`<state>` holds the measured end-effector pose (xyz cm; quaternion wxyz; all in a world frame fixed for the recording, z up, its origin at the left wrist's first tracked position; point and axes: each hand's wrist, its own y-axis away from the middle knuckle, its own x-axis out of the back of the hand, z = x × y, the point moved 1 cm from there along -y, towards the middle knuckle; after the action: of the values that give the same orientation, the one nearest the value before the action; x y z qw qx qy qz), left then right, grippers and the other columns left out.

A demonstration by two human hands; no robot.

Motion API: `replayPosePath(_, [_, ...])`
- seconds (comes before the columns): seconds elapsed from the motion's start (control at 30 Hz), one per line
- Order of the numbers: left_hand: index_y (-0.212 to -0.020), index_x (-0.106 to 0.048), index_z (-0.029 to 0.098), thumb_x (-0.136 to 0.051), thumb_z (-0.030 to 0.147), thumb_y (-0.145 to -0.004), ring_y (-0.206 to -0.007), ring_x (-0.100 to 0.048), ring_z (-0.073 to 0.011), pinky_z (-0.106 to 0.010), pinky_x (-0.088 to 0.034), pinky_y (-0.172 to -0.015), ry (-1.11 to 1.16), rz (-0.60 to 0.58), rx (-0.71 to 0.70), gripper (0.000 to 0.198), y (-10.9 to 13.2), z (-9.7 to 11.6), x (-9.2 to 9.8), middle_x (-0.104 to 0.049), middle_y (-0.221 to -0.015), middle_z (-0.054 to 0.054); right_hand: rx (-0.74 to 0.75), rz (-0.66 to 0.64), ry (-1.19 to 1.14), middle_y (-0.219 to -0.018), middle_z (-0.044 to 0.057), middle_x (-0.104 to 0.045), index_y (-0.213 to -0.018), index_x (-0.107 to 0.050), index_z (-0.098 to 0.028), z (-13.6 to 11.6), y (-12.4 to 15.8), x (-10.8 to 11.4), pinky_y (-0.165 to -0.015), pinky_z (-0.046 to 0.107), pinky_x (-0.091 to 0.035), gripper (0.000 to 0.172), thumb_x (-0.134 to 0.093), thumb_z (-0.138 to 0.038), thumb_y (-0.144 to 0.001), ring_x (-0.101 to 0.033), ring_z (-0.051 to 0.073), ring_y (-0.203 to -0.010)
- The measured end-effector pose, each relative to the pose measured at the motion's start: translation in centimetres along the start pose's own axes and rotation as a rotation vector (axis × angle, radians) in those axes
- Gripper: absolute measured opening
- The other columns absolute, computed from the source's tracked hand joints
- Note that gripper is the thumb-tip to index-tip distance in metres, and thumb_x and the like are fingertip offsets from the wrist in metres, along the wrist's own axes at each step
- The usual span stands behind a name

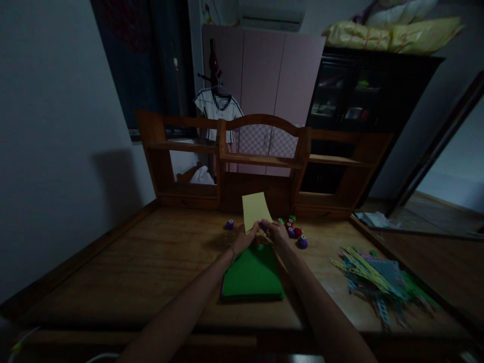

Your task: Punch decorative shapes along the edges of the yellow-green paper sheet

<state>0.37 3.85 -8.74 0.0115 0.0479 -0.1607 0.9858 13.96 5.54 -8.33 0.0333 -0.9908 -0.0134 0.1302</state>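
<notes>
My left hand (pixel 245 237) grips the lower edge of a pale yellow sheet of paper (pixel 255 209) that stands up from the wooden desk (pixel 151 262). My right hand (pixel 276 231) is closed close beside it at the sheet's lower right corner, on a small purple object (pixel 263 227) pressed against the paper; what it is I cannot make out in the dim light. Beneath both wrists lies a stack of green sheets (pixel 252 276).
Several small round purple, red and green punch-like objects (pixel 295 231) sit right of the hands, one purple one (pixel 229 224) to the left. A heap of cut coloured paper strips (pixel 378 282) lies at the right. A wooden shelf unit (pixel 260 161) stands at the desk's back.
</notes>
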Motion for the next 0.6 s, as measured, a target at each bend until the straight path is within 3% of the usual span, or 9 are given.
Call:
replayPosePath(0.23, [-0.093,-0.067,0.011,-0.053,0.051,-0.082,-0.059,-0.064,-0.0174,-0.025,-0.051,-0.050,0.012,0.066,-0.001,0.044,-0.1,-0.5,-0.1,-0.071,-0.080,-0.009,-0.016,-0.046,-0.032,-0.052,-0.003,-0.054,-0.069,-0.061,-0.015,-0.1,0.5,-0.2,-0.041,0.022,-0.034,0.033,-0.077,-0.042,-0.060,-0.047,0.009,-0.042])
replayPosePath(0.33, [-0.090,-0.068,0.012,-0.051,0.051,-0.083,-0.071,-0.067,-0.0211,-0.028,-0.054,-0.061,-0.032,0.096,-0.013,0.043,-0.1,0.1,0.4,-0.072,-0.083,-0.010,-0.021,-0.098,-0.010,-0.045,-0.005,-0.048,-0.072,-0.062,-0.014,-0.1,0.7,-0.4,-0.038,0.021,-0.029,0.034,-0.073,-0.046,-0.066,-0.040,0.007,-0.037])
replayPosePath(0.47, [-0.092,-0.068,0.013,-0.054,0.048,-0.083,-0.091,-0.066,-0.0237,-0.031,-0.052,-0.080,-0.049,0.252,-0.040,0.039,-0.3,0.4,1.2,-0.071,-0.096,-0.012,-0.109,-0.147,-0.106,-0.047,-0.003,-0.052,-0.081,-0.064,-0.014,-0.3,0.8,-0.8,-0.038,0.020,-0.031,0.037,-0.068,-0.050,-0.071,-0.043,0.008,-0.039])
replayPosePath(0.53, [-0.092,-0.068,0.013,-0.052,0.049,-0.083,-0.085,-0.067,-0.0227,-0.031,-0.052,-0.077,-0.032,0.291,-0.031,0.040,-0.6,0.0,1.4,-0.071,-0.092,-0.012,-0.176,-0.113,-0.178,-0.054,-0.001,-0.057,-0.081,-0.064,-0.015,-0.5,0.7,-0.9,-0.039,0.020,-0.034,0.036,-0.068,-0.050,-0.072,-0.048,0.009,-0.042])
replayPosePath(0.6, [-0.089,-0.067,0.013,-0.049,0.052,-0.084,-0.066,-0.067,-0.0200,-0.029,-0.053,-0.065,-0.021,0.258,-0.010,0.043,-0.9,-0.6,1.3,-0.071,-0.079,-0.010,-0.236,-0.057,-0.261,-0.059,0.000,-0.060,-0.078,-0.062,-0.016,-0.6,0.4,-0.7,-0.039,0.019,-0.035,0.035,-0.065,-0.052,-0.074,-0.048,0.008,-0.043])
